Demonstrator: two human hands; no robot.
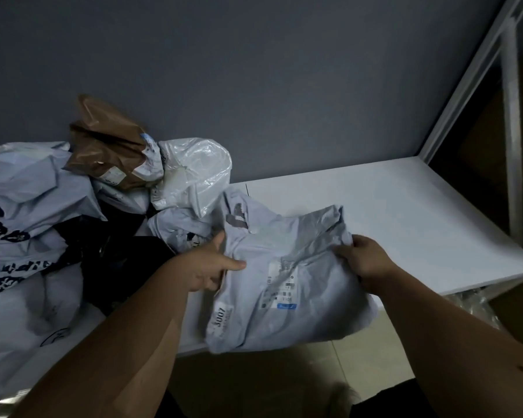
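Observation:
A soft grey mailer parcel (287,276) with a white shipping label and the number 3007 on its near corner lies over the front edge of a white table (405,218). My left hand (212,267) holds its left edge, index finger stretched across the top and thumb up. My right hand (364,260) grips its crumpled right edge.
A heap of parcels fills the left of the table: pale printed mailers (21,212), a brown bag (109,152), a white plastic bag (194,173), black bags (115,245). A grey wall stands behind. A white metal rack (509,116) rises at the right. Tiled floor lies below.

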